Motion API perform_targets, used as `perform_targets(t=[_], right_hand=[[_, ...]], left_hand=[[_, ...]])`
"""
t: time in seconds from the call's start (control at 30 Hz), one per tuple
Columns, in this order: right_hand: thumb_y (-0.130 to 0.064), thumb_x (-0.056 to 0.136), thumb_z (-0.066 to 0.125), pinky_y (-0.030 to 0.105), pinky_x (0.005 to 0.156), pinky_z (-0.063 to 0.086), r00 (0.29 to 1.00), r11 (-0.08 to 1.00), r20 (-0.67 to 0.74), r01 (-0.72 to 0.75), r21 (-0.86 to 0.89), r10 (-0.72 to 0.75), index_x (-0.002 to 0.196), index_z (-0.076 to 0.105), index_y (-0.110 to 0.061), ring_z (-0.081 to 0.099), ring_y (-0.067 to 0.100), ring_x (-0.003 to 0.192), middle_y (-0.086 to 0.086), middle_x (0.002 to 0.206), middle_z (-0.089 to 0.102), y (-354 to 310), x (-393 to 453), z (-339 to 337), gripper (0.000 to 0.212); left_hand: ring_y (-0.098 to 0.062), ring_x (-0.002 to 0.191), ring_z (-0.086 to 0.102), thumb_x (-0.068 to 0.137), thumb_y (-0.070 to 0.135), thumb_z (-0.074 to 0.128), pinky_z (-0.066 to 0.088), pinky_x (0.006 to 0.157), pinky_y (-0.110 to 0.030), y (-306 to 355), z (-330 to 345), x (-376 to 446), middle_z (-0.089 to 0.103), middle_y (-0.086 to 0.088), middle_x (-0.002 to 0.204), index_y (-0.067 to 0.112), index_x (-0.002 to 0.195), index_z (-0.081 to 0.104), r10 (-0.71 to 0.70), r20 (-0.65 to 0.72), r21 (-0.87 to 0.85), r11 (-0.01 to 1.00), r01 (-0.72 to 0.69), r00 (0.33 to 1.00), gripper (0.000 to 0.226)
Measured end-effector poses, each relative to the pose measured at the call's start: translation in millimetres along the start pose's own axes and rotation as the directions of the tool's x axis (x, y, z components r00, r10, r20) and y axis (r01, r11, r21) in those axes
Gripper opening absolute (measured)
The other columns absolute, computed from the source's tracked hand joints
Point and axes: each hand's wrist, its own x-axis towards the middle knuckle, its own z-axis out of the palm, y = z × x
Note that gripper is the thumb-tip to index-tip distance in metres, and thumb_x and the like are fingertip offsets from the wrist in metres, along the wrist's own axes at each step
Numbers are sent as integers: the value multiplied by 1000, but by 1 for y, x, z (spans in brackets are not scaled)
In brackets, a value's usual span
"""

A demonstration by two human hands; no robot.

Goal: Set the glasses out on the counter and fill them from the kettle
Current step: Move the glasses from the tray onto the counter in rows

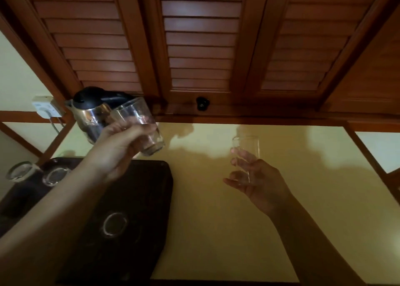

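Each grip is clamped on a glass: left hand (121, 143) round one glass (138, 125) beside the kettle (91, 114), right hand (257, 182) round another (246, 153), both above the worktop (238, 231). If knocked against the kettle, the left glass could be chipped.

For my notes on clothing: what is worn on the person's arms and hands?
Nothing shows on them. The left hand and right hand are bare, without gloves, rings or watch in view. Both forearms are bare to the picture's edge; no sleeve shows.
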Motion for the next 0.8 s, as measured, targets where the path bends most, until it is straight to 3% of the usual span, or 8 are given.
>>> perform_targets(t=[0.07, 0.13, 0.23, 0.33, 0.47, 0.6, 0.7, 0.8], right_hand=[[-24, 76, 75, 35, 65, 60, 990, 946, -103, 57, -319, -94, 118, 70, -9, 69, 19, 66, 7, 88, 69, -5, -1, -10, 45], [-28, 77, 80, 26, 51, 50, 969, 849, -118, 130, -512, -219, 105, 71, -9, 66, 20, 65, 6, 81, 69, -5, 1, -21, 35], [-18, 76, 86, 32, 54, 54, 908, 729, -39, 309, -611, -418, 98, 66, -4, 68, 31, 75, 21, 95, 70, -2, 11, -39, 33], [-13, 67, 79, 43, 65, 58, 855, 642, 25, 407, -650, -518, 88, 61, -8, 69, 35, 73, 30, 88, 67, -7, 22, -43, 28], [2, 65, 73, 15, 64, 54, 833, 637, -20, 406, -655, -553, 84, 67, -5, 69, 1, 68, 1, 77, 70, -7, 43, -37, 21], [-9, 67, 80, 26, 64, 60, 834, 618, -97, 320, -718, -544, 87, 68, -6, 69, 9, 69, 1, 79, 70, 8, 74, -44, 24], [-36, 63, 78, 37, 73, 64, 843, 618, -153, 243, -747, -516, 97, 69, -10, 72, 20, 81, 2, 89, 73, 15, 92, -50, 43], [-35, 68, 79, 34, 78, 62, 839, 537, -97, 250, -806, -536, 98, 71, -17, 71, 12, 84, -2, 93, 74, 18, 107, -57, 36]], left_hand=[[-22, 95, 70, 60, 31, 93, 54, 97, -50, -13, 24, 1, 77, 3, 90, 27, 89, 77, 30, -10, 3, 1000, -30, 1000, 34], [-27, 97, 68, 64, 22, 93, 55, 88, -47, -30, 46, 6, 73, -2, 98, 20, 98, 69, 33, -76, 33, 999, -30, 997, 42], [-25, 97, 68, 69, -3, 85, 57, 78, -37, -54, 76, 15, 67, -13, 107, 8, 113, 61, 40, -144, 56, 998, -32, 989, 51], [-19, 90, 68, 78, -16, 77, 57, 88, -40, -76, 90, 28, 67, -10, 94, 13, 99, 60, 7, -159, 36, 999, -1, 987, 40], [-21, 88, 75, 78, 1, 87, 61, 83, -34, -108, 104, 47, 75, -9, 90, 17, 99, 68, 9, -231, 95, 995, 13, 973, 32], [-26, 84, 74, 77, 11, 91, 63, 70, -34, -137, 118, 59, 74, -10, 92, 5, 105, 67, 57, -217, 274, 962, 5, 975, 38], [-27, 95, 73, 70, 32, 91, 61, 84, -44, -155, 122, 69, 72, -5, 101, 17, 105, 64, 141, -192, 410, 910, -51, 971, 47], [-16, 97, 71, 74, 29, 89, 59, 85, -31, -163, 124, 74, 71, 0, 106, 23, 108, 64, 162, -185, 498, 866, -49, 969, 43]])
